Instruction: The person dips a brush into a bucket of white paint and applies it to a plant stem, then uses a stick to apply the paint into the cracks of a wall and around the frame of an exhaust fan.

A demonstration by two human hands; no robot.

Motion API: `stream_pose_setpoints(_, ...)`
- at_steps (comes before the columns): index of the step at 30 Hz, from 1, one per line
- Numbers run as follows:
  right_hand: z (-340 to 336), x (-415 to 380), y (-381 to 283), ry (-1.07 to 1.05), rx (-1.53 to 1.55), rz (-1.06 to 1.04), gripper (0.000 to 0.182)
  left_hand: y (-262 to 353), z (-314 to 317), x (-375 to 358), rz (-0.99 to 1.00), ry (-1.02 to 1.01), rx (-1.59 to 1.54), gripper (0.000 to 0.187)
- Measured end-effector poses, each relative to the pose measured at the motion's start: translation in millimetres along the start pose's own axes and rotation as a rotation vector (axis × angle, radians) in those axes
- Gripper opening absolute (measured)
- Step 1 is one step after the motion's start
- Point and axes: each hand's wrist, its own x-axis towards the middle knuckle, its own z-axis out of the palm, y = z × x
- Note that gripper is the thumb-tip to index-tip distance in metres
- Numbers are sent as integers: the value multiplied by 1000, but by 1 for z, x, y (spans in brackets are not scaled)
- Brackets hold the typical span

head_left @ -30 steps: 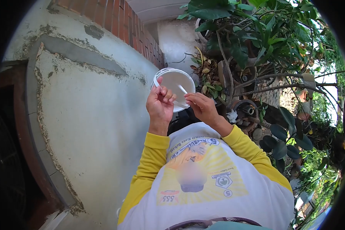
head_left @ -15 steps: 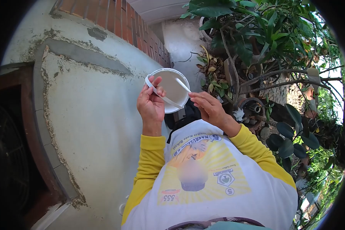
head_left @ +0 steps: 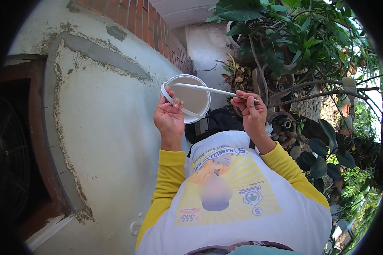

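A white round bucket [head_left: 195,95] hangs in front of my torso, with a greyish-white inside. Its white strap-like handle [head_left: 167,94] passes through the fingers of my left hand [head_left: 171,117], which is closed on it at the bucket's left side. My right hand [head_left: 250,111], to the right of the bucket, pinches the right end of a long thin white stick [head_left: 217,91]. The stick lies across the bucket's opening, its far end near the left part of the rim.
A pale, stained wall [head_left: 110,140] runs along the left, with a dark framed opening [head_left: 17,140]. Red bricks [head_left: 144,25] are at the top. Potted plants [head_left: 281,46] and branches [head_left: 319,85] crowd the right side, close to my right hand.
My right hand has moved right and turned its palm up. Far more of the stick shows, now across the bucket's opening. My left hand still holds the handle.
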Motion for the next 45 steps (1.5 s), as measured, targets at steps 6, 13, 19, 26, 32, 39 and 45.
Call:
stream_pose_setpoints(6,-11,-9,-16,-54,-35,-54,20,8,0,-3,29,46,1,47)
stream_pose_setpoints(13,-9,-9,-19,-107,-201,-58,19,12,-7,-6,8,23,5,48)
stream_pose_setpoints(19,1,4,0,-133,-376,-80,13,9,-7,-9,-1,48,-3,53)
stream_pose_setpoints(26,15,9,4,-196,-487,-247,12,6,-7,-12,-14,56,-16,53)
stream_pose_setpoints(32,24,11,3,-403,-807,-481,19,3,0,-12,-11,56,14,48)
stream_pose_setpoints(39,49,18,-18,-983,-1173,-619,40,-3,2,-5,13,28,86,29)
stream_pose_setpoints(45,77,17,-39,-1218,-1358,-523,28,-6,-1,3,38,4,135,31)
